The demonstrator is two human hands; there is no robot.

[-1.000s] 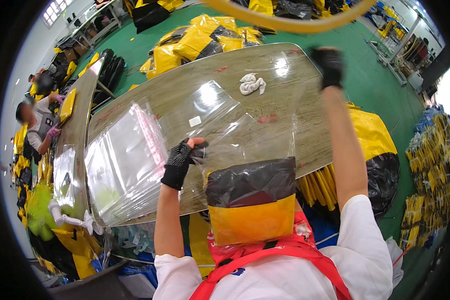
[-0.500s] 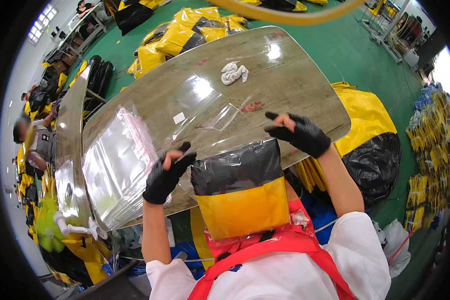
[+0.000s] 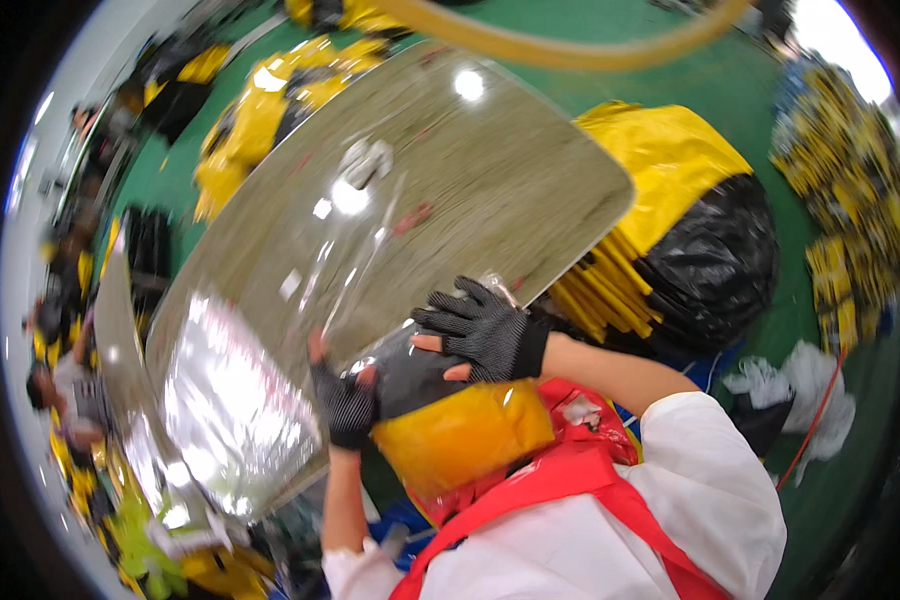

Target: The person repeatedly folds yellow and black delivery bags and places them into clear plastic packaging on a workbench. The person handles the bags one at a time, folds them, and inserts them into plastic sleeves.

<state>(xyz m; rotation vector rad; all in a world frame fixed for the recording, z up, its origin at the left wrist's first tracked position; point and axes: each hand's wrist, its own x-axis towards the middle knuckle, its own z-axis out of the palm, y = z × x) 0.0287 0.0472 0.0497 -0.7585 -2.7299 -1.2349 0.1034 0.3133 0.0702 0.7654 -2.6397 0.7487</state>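
Note:
A folded black-and-yellow package [image 3: 465, 435] in clear plastic rests at the near edge of the wood-grain table [image 3: 500, 170], against my red apron. My right hand [image 3: 485, 330], in a black glove with bare fingertips, lies across the package's black part, fingers spread. At its left edge is my left hand [image 3: 345, 400], gloved alike, fingers apart and slightly blurred; contact there is hard to make out. A stack of clear plastic bags [image 3: 235, 400] lies on the table to the left. Farther back are a crumpled white cloth [image 3: 365, 163] and a small white square [image 3: 290, 285].
Beside the table at right sits a big yellow-and-black bundle [image 3: 705, 230]. Yellow packages [image 3: 270, 110] are heaped beyond it on the green floor, more [image 3: 850, 190] at far right. A green fan [image 3: 145, 540] and a co-worker [image 3: 75, 400] are at left. A yellow band [image 3: 590, 50] arcs overhead.
My right hand has come down and left from above the table onto the package. My left hand has moved against the package's left side. The whole view has turned and shifted.

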